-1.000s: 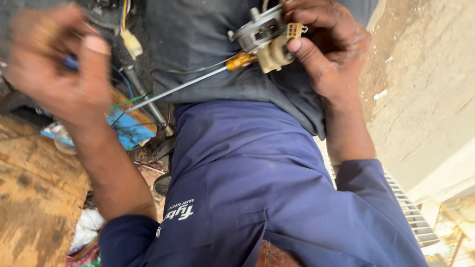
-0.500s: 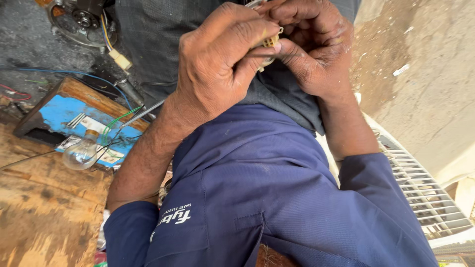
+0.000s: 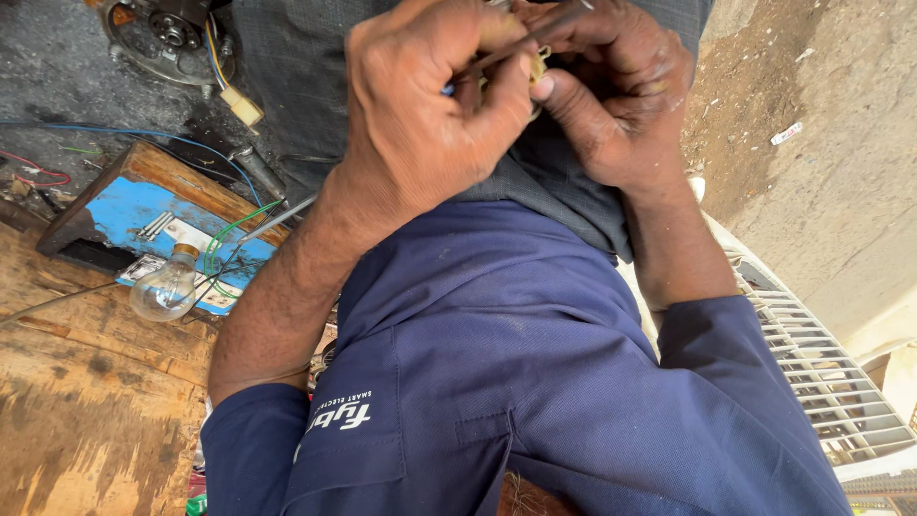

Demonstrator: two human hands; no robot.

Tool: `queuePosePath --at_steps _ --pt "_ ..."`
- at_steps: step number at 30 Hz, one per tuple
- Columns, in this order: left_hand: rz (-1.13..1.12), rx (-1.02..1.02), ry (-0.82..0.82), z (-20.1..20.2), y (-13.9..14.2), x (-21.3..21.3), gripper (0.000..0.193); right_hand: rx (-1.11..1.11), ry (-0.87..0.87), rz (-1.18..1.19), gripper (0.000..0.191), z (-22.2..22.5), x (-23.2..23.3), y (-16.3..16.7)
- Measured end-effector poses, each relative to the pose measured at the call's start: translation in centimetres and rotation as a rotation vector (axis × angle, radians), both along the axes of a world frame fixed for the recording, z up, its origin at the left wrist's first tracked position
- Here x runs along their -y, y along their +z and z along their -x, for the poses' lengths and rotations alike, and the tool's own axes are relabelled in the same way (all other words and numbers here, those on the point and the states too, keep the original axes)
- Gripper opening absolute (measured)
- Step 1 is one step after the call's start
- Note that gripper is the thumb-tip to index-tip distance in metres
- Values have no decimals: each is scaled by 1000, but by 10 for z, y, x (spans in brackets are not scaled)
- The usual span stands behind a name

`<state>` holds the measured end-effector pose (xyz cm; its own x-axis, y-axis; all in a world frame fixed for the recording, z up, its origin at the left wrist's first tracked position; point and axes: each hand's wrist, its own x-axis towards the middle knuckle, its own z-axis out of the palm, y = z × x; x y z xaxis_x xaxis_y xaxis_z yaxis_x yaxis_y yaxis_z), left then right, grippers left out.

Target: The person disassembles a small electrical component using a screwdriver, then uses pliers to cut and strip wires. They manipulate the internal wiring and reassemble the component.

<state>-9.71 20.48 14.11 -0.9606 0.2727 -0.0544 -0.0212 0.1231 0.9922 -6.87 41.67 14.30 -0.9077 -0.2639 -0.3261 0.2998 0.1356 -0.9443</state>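
- My left hand [image 3: 430, 115] and right hand [image 3: 621, 96] meet above my lap, both grips curled shut around one small beige connector piece [image 3: 538, 67], which shows only as a sliver between my fingers.
- My right grip pinches that piece between thumb and fingers; my left grip is closed against it from the other side, with a thin dark rod-like tool [image 3: 521, 43] running across the top of the piece. I cannot tell which hand has the tool's handle.
- To do this well, I judge that the right hand should act as the steady clamp while the left makes only small, slow moves, since the piece is tiny and mostly hidden.
- Bracing both wrists together, as they nearly are, should stop the tool from slipping off towards my fingertips.
- Turning the piece a little towards my eyes would help, as my left knuckles cover it.
- Left of the piece and lower, a clear glass bulb [image 3: 164, 287] lies on a blue wooden board [image 3: 134, 205] with green wire [image 3: 229, 234] looping beside it, on the worn wooden desk [image 3: 76, 411].
- Farther left of the piece, a round metal motor part [image 3: 158, 38] sits on the dark ground.
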Motion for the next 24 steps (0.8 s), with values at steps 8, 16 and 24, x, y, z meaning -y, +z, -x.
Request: queuePosePath --at_steps 8,16,24 --pt "47 61 -28 1 15 19 19 48 -57 190 31 0 -2 -4" --pt "13 -152 28 -11 0 -5 28 41 -43 251 28 6 -5 -8" --pt "119 -266 20 2 2 -16 28 73 -67 254 22 7 -13 -12"
